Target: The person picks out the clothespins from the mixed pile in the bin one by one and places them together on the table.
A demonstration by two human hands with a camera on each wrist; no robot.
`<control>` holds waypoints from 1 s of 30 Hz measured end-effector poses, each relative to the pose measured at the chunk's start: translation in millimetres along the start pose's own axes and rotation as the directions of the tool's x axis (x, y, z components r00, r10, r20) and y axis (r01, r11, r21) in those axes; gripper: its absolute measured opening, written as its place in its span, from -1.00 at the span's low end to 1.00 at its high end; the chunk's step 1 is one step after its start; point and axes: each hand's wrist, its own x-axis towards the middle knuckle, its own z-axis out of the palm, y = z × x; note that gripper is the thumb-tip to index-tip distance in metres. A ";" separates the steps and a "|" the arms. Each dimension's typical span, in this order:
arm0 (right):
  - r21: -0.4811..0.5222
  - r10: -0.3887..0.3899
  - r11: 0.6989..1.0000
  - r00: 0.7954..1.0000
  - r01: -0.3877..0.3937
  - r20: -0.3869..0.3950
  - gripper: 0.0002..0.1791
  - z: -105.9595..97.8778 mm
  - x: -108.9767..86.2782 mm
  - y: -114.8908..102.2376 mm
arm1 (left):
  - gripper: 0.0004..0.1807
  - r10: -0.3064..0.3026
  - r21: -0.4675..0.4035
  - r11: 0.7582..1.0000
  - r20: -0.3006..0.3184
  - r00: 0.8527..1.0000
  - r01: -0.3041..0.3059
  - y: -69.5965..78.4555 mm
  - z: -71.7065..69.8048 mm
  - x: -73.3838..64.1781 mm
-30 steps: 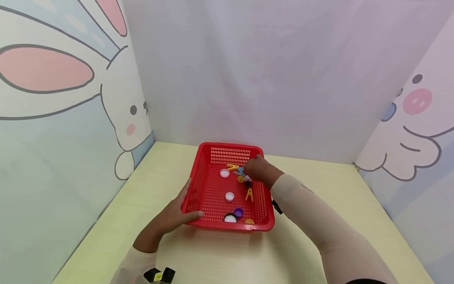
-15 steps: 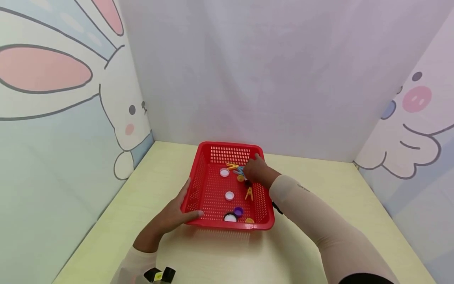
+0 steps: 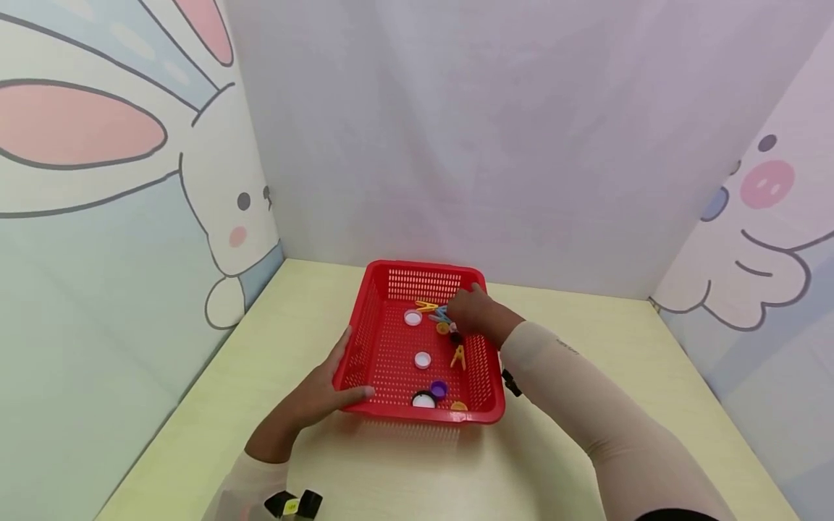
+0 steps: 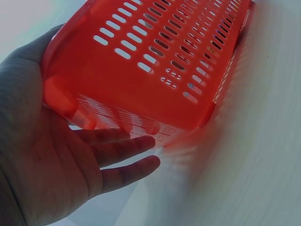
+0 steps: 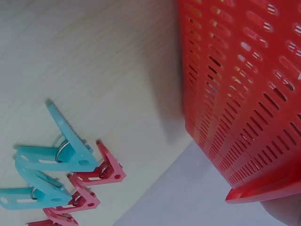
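A red plastic basket [image 3: 397,413] with slotted walls holds small bottle caps and clothespins. My left hand [image 3: 316,394] grips its near left corner, thumb over the rim. In the left wrist view the fingers [image 4: 124,175] stretch along the outer wall. My right hand [image 3: 478,312] reaches over the right wall into the far right part, fingertips hidden. Beside it lie blue clothespins [image 3: 440,315], a yellow clothespin [image 3: 426,307], a yellow cap [image 3: 442,328] and a black cap [image 3: 455,338]. Another yellow clothespin [image 3: 459,357] lies nearer, with white caps [image 3: 422,360] and a purple cap [image 3: 439,389].
In the right wrist view, teal clothespins [image 5: 59,157] and red clothespins [image 5: 101,172] lie on the table [image 5: 117,84] outside the basket. A black-rimmed white cap [image 3: 424,400] sits by the basket's near wall. Printed cloth walls [image 3: 508,145] surround the table.
My right hand shifts only slightly among the things at the basket's far right. The left hand and the basket stay put.
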 end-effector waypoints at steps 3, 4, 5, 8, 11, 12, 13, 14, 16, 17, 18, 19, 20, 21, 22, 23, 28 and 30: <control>-0.035 -0.013 0.999 1.000 0.012 -0.014 -0.42 -2.5 0.7 1.4 | 0.43 -0.002 0.000 1.000 -0.002 1.000 0.002 -1.2 0.3 -0.1; -0.045 -0.014 0.999 1.000 0.013 -0.021 -0.43 -4.1 0.2 1.6 | 0.43 -0.004 -0.001 1.000 -0.002 1.000 0.004 -1.5 0.4 -0.2; -0.057 -0.019 0.998 0.999 0.017 -0.028 -0.45 -5.7 -0.1 2.1 | 0.43 -0.005 -0.001 1.000 -0.003 1.000 0.005 -1.8 0.4 -0.2; -0.050 -0.028 0.998 0.998 0.025 -0.063 -0.48 -11.4 -4.6 3.7 | 0.43 -0.003 0.000 1.000 -0.007 1.000 0.003 -2.1 -0.1 0.2; 0.004 -0.029 1.000 0.995 0.030 -0.100 -0.47 -16.2 -10.6 6.4 | 0.44 0.005 -0.001 1.000 -0.004 1.000 -0.005 -2.2 -0.8 1.1; 0.015 -0.034 0.999 0.993 0.036 -0.111 -0.46 -17.4 -13.4 7.3 | 0.44 0.008 -0.003 1.000 -0.001 1.000 -0.008 -2.3 -0.9 1.4; 0.022 -0.044 0.999 0.991 0.047 -0.125 -0.44 -18.2 -15.5 8.5 | 0.43 0.010 -0.005 1.000 0.001 1.000 -0.010 -2.4 -1.0 1.7; 0.027 -0.052 0.998 0.989 0.056 -0.136 -0.44 -18.8 -17.2 9.5 | 0.43 0.011 -0.007 1.000 0.002 1.000 -0.011 -2.8 -1.1 1.9; 0.025 -0.069 0.997 0.984 0.074 -0.165 -0.42 -19.4 -20.2 12.3 | 0.43 0.011 -0.013 1.000 0.007 1.000 -0.011 -3.4 -1.1 2.0; 0.043 -0.076 0.995 0.980 0.086 -0.183 -0.41 -20.0 -22.1 13.9 | 0.43 0.011 -0.013 1.000 0.007 1.000 -0.011 -3.6 -1.1 2.1; 0.054 -0.086 0.994 0.975 0.098 -0.203 -0.40 -19.7 -23.2 15.9 | 0.43 0.009 -0.011 1.000 0.007 1.000 -0.009 -3.5 -1.1 2.0; 0.074 -0.091 0.991 0.971 0.110 -0.221 -0.40 -19.8 -23.7 17.6 | 0.43 0.007 -0.010 1.000 0.006 1.000 -0.007 -3.4 -1.1 1.8; 0.089 -0.097 0.989 0.967 0.121 -0.234 -0.40 -20.0 -24.3 19.2 | 0.43 0.007 -0.009 1.000 0.005 1.000 -0.007 -3.3 -1.1 1.8; 0.109 -0.102 0.985 0.964 0.132 -0.246 -0.41 -20.1 -25.2 20.7 | 0.43 0.005 -0.008 1.000 0.004 1.000 -0.005 -3.0 -1.0 1.7; 0.120 -0.115 0.982 0.960 0.149 -0.254 -0.43 -20.2 -26.0 22.0 | 0.43 0.004 -0.006 1.000 0.003 1.000 -0.004 -2.7 -1.0 1.8; 0.126 -0.125 0.979 0.957 0.162 -0.263 -0.45 -19.5 -26.8 23.0 | 0.44 0.002 -0.005 1.000 0.003 1.000 -0.002 -2.4 -1.0 1.9; 0.089 -0.183 0.971 0.932 0.221 -0.313 -0.58 -14.3 -32.8 23.8 | 0.46 -0.012 -0.006 1.000 0.002 1.000 0.012 -2.2 -1.1 1.9; 0.120 -0.179 0.965 0.923 0.231 -0.341 -0.57 -11.7 -36.0 22.9 | 0.46 -0.011 -0.001 1.000 0.000 1.000 0.011 -2.4 -1.3 1.7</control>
